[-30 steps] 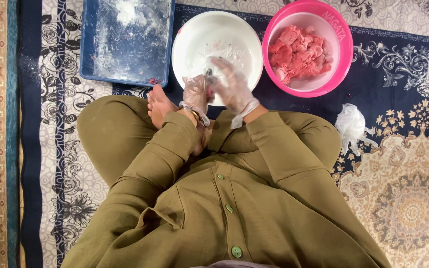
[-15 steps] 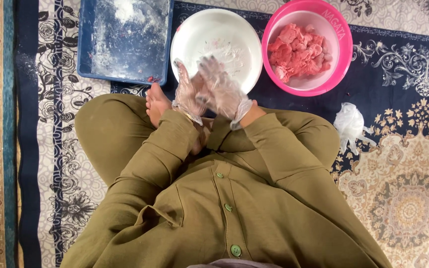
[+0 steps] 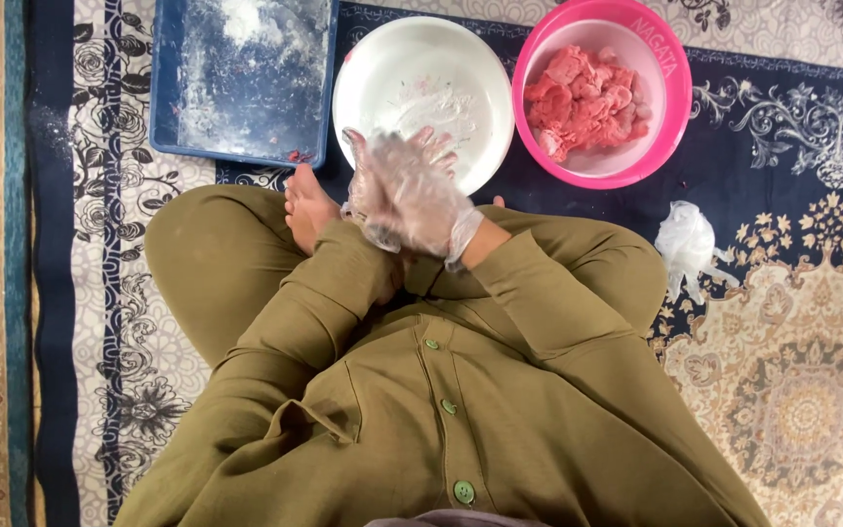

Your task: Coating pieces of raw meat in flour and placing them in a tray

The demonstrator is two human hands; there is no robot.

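Over the near rim of the white bowl [image 3: 426, 83] we've got both hands in clear plastic gloves, right hand [image 3: 420, 195] laid flat w/ fingers spread on top of the left hand [image 3: 365, 190], palms pressed together; can't tell if anything is caught between them. Bowl holds only a floury smear, sitting btwn the dusted blue tray [image 3: 241, 78] at left and the pink bowl [image 3: 670, 88] of raw meat [image 3: 582, 102] at right. Bare foot [image 3: 306, 207] just left of the hands, crumpled plastic [image 3: 687, 244] on the carpet [image 3: 802, 390] well to the right.
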